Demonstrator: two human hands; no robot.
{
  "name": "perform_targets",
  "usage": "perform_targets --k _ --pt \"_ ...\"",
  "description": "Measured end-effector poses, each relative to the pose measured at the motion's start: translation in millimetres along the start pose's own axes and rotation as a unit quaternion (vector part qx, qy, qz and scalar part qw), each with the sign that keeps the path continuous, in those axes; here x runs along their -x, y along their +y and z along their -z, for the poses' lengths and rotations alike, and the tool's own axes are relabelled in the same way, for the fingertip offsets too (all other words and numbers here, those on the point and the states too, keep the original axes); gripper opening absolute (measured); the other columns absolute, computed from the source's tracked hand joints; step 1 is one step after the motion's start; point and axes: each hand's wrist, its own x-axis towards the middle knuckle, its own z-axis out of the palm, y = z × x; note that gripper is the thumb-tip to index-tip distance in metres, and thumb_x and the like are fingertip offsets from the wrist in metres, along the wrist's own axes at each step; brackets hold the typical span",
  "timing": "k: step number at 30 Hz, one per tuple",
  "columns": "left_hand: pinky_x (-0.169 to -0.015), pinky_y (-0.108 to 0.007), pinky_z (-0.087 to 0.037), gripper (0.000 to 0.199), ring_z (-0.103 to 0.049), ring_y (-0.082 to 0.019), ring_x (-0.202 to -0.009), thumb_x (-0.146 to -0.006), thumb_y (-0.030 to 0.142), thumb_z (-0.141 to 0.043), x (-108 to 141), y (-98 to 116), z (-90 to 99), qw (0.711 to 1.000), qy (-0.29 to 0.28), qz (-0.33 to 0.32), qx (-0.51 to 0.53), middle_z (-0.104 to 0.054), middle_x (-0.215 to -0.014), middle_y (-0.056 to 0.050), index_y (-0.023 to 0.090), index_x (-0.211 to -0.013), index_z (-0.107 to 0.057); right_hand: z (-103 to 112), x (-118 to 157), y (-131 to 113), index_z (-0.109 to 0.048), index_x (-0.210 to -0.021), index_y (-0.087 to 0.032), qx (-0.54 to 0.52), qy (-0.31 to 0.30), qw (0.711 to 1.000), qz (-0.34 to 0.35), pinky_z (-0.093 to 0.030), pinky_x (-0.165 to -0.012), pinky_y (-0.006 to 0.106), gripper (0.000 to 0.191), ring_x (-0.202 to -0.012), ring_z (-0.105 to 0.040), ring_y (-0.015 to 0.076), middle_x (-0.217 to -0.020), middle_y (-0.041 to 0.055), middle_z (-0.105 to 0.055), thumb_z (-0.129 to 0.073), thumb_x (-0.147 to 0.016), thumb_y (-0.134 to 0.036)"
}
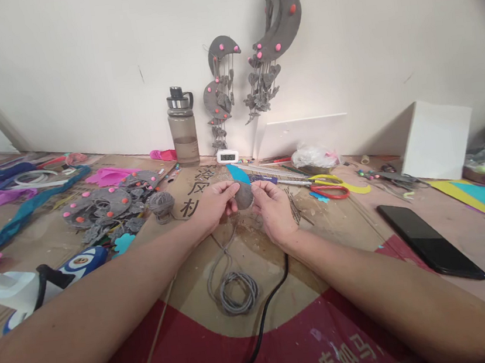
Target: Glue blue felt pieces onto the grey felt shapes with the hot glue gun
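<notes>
Between both hands is a small grey felt piece (244,196), rounded in outline. My left hand (221,204) pinches its left edge between thumb and fingers. At its right edge my right hand (272,204) has its fingertips closed on it. Just behind the felt, a blue curved piece (238,173) lies on the cardboard. Below the hands rests a coil of grey cord (238,292), its strand running up toward the left hand. A ball of grey yarn (161,205) sits left of my left hand. Scissors with red and yellow handles (331,193) lie right of my right hand.
A water bottle (183,130) and a small digital clock (228,157) stand at the back. Grey moon-shaped hangings (279,30) hang on the wall. A black phone (429,241) lies at right, a black cable (265,314) in front, decorated grey felt pieces (99,208) at left.
</notes>
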Motion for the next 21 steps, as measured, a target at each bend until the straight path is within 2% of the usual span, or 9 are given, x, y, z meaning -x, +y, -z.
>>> perform_targets --k 4,10,15,21 --pt "-0.038 -0.016 -0.028 0.033 -0.045 -0.006 -0.039 -0.077 0.044 -0.067 -1.8 -1.5 -0.2 0.999 0.008 -0.009 0.029 -0.054 -0.048 0.004 0.015 -0.088 -0.057 -0.5 0.9 -0.5 -0.056 -0.079 -0.02 -0.025 -0.014 1.0 -0.007 -0.029 -0.046 0.021 0.025 -0.051 -0.034 0.0065 -0.064 -0.0058 -0.047 -0.066 -0.072 -0.042" --pt "-0.041 -0.017 -0.034 0.035 -0.05 -0.007 -0.043 -0.075 0.042 -0.07 -3.0 -5.3 -0.5 0.998 0.004 -0.031 0.046 -0.054 -0.053 0.006 0.018 -0.087 -0.047 -0.1 1.5 1.1 -0.056 -0.08 -0.02 -0.007 -0.018 1.0 0.004 -0.032 -0.049 0.022 0.025 -0.057 -0.04 0.0083 -0.069 -0.0048 -0.05 -0.066 -0.071 -0.042" --pt "-0.052 -0.019 -0.041 0.047 -0.053 -0.006 -0.058 -0.064 0.026 -0.078 0.6 -2.2 -5.4 0.996 -0.029 -0.085 0.025 -0.058 -0.079 0.005 0.02 -0.094 -0.042 0.8 -0.2 3.5 -0.057 -0.081 -0.02 0.003 -0.007 1.0 0.015 -0.032 -0.049 0.021 0.024 -0.057 -0.04 0.008 -0.07 -0.0045 -0.051 -0.067 -0.072 -0.04" --pt "-0.068 -0.023 -0.043 0.049 -0.056 -0.01 -0.075 -0.062 0.024 -0.079 1.9 -0.1 -9.5 0.99 0.025 -0.119 -0.065 -0.056 -0.085 0.002 0.019 -0.095 -0.043 0.5 -1.1 5.0 -0.057 -0.077 -0.02 -0.002 -0.014 1.0 -0.002 -0.03 -0.049 0.021 0.022 -0.056 -0.038 0.0078 -0.068 -0.0051 -0.049 -0.067 -0.07 -0.038"
